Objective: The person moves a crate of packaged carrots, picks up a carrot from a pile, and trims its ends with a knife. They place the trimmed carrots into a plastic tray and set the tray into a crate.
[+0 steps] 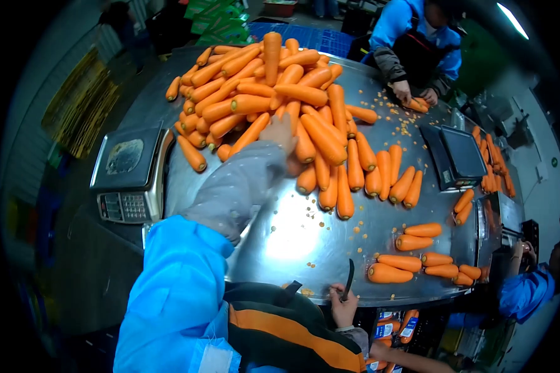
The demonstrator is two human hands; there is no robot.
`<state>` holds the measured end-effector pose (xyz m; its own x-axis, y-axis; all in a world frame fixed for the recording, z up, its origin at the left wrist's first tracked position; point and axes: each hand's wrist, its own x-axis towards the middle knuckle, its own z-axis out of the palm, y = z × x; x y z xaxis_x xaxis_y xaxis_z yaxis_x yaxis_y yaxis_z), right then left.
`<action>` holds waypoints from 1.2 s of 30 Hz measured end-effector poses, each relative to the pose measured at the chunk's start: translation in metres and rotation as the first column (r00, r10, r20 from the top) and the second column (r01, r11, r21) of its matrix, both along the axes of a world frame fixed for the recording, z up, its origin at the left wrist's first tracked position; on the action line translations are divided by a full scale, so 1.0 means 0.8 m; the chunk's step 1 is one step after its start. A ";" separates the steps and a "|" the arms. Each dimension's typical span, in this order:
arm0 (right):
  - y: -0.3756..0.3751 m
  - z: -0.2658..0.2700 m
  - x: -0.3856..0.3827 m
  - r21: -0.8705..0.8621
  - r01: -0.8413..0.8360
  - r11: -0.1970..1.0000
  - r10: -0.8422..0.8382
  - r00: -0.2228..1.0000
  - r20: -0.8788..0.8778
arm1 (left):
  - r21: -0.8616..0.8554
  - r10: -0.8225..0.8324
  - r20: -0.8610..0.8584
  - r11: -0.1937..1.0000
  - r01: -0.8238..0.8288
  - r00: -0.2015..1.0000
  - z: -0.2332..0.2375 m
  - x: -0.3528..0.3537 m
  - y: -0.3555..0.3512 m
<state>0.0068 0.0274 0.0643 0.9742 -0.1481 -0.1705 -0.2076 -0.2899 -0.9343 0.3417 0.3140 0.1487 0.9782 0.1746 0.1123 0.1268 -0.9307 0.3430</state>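
Note:
My left hand (280, 133), blurred, reaches into the front of a large heap of carrots (242, 102) on the metal table. Its fingers are smeared by motion and partly hidden among the carrots, so I cannot see whether they grip one. Down at the table's near edge, my right hand (342, 309) is closed around a knife (350, 280) with a dark, curved blade pointing up. A row of loose carrots (354, 165) lies right of my left hand. Nearer to me on the right are smaller groups of carrots (395, 262).
One scale (127, 158) stands on the table's left, another scale (457, 155) on the right. Cut carrot bits litter the metal tabletop (286, 230). A co-worker (417, 50) handles carrots across the table; another person (529, 289) is at right. Packed carrots (407, 326) sit below the near edge.

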 end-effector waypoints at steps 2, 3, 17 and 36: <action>0.012 0.003 -0.009 0.010 0.066 0.998 -0.066 0.997 -0.027 | -0.082 -0.010 0.058 0.997 0.015 0.998 -0.029 0.010 0.024; 0.017 -0.001 -0.016 0.018 0.099 0.995 -0.099 0.995 -0.025 | -0.512 -0.008 -0.085 0.858 -0.037 0.996 -0.017 -0.003 0.036; 0.083 0.079 0.042 -0.244 -0.083 0.966 0.174 0.909 0.379 | -0.864 -0.656 -0.149 0.450 0.225 0.740 -0.060 -0.319 0.033; 0.117 0.074 0.057 -0.581 -0.151 0.800 0.421 0.831 0.364 | -0.546 -0.479 -0.190 0.777 0.313 0.857 -0.018 -0.371 0.050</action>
<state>0.0524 0.1209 0.1233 0.9233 0.2183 0.3160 0.3711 -0.7189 -0.5877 0.0446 0.3536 0.1340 0.9392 -0.2866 -0.1892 -0.0425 -0.6436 0.7641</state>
